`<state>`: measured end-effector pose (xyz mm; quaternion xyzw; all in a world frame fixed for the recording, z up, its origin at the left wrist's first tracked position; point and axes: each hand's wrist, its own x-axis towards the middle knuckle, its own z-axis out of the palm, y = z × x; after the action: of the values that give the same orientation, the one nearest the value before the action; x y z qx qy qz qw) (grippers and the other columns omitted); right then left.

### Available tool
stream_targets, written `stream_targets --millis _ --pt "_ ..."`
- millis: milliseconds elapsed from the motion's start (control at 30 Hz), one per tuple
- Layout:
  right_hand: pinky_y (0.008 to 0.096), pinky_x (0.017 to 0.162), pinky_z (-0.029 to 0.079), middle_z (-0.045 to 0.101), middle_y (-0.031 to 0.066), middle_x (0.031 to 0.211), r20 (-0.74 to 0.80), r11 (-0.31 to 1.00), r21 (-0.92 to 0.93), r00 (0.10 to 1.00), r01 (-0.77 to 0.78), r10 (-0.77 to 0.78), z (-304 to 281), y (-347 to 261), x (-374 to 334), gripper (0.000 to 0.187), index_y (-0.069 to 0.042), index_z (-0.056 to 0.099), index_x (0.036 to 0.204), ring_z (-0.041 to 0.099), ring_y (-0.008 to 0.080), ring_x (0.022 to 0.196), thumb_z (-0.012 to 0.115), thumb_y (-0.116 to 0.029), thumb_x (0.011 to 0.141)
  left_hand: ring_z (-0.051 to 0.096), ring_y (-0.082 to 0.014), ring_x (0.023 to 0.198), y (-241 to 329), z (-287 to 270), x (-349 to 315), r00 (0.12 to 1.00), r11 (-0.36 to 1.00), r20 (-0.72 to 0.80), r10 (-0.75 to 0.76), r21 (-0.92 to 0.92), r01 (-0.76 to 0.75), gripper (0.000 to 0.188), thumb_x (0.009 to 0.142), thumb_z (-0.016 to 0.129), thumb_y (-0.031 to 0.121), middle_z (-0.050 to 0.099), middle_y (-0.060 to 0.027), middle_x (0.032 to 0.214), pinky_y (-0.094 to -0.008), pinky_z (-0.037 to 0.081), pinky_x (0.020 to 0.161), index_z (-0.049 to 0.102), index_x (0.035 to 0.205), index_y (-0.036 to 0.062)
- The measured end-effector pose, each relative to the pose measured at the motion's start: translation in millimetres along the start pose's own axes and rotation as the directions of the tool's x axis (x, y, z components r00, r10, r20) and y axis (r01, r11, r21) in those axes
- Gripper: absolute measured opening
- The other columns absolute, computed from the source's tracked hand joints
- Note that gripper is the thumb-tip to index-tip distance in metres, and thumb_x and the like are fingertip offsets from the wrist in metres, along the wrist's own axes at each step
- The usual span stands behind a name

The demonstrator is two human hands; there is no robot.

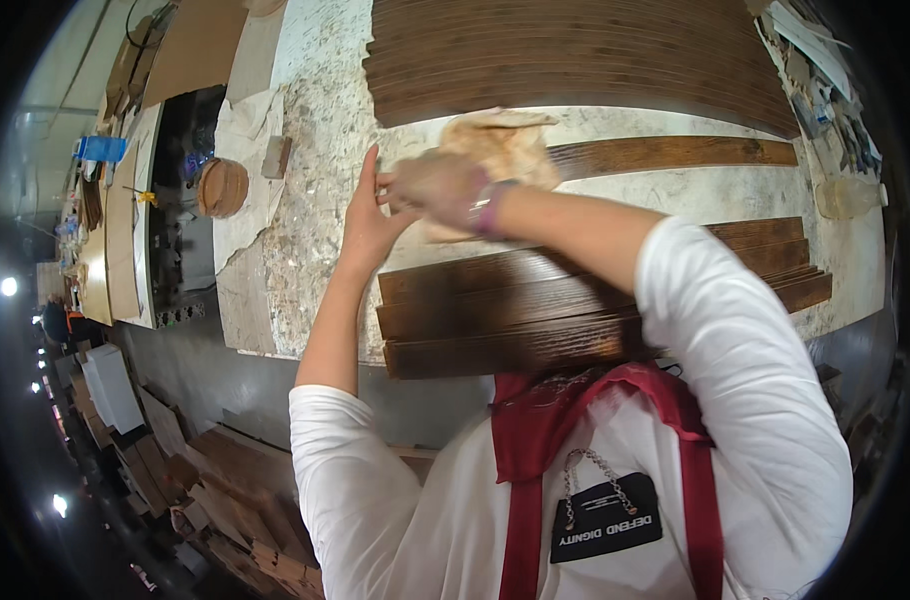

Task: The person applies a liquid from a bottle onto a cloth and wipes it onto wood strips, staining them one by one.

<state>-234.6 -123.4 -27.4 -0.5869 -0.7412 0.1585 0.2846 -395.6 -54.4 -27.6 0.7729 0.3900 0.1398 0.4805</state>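
My right hand (437,186) is blurred and reaches across to the left, closed on a tan cloth (505,145) that lies over the left end of a single dark wooden plank (675,152). My left hand (368,218) is held up flat with fingers apart, right beside the right hand, its fingertips near the cloth. Close to my body lies a stack of dark stained planks (515,315), partly hidden by my right arm. A larger pile of the same planks (575,50) sits at the far side of the stained white workbench (305,250).
A round wooden disc (222,187) and a small wooden block (276,157) lie at the bench's left edge. A plastic bottle (847,197) and cluttered tools are at the right. Wood offcuts (225,490) are piled on the floor at lower left.
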Motion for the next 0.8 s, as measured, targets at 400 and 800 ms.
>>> stream_targets --millis 400,800 --pt "0.0382 0.071 0.05 0.06 0.0104 0.095 -0.282 0.846 -0.278 0.881 -0.454 0.38 -115 94 -174 0.016 -0.009 0.059 0.103 0.06 0.0312 0.088 0.056 -0.006 0.087 0.057 -0.019 0.099 -8 -11 22 0.983 0.99 0.175 0.049 0.119 -0.071 0.05 0.086 0.066 0.005 0.06 -0.0105 0.113 -0.0317 0.047 0.089 0.05 0.133 0.0046" --pt "0.0389 0.075 0.049 0.059 0.0096 0.094 -0.291 0.828 -0.304 0.873 -0.471 0.391 -115 93 -174 0.016 -0.01 0.058 0.102 0.06 0.0304 0.089 0.056 -0.009 0.087 0.057 -0.0118 0.093 -14 -10 20 0.997 0.998 0.049 -0.051 0.037 0.049 0.028 0.091 0.058 0.002 0.062 -0.0037 0.107 -0.0235 0.046 0.081 0.058 0.119 0.006"
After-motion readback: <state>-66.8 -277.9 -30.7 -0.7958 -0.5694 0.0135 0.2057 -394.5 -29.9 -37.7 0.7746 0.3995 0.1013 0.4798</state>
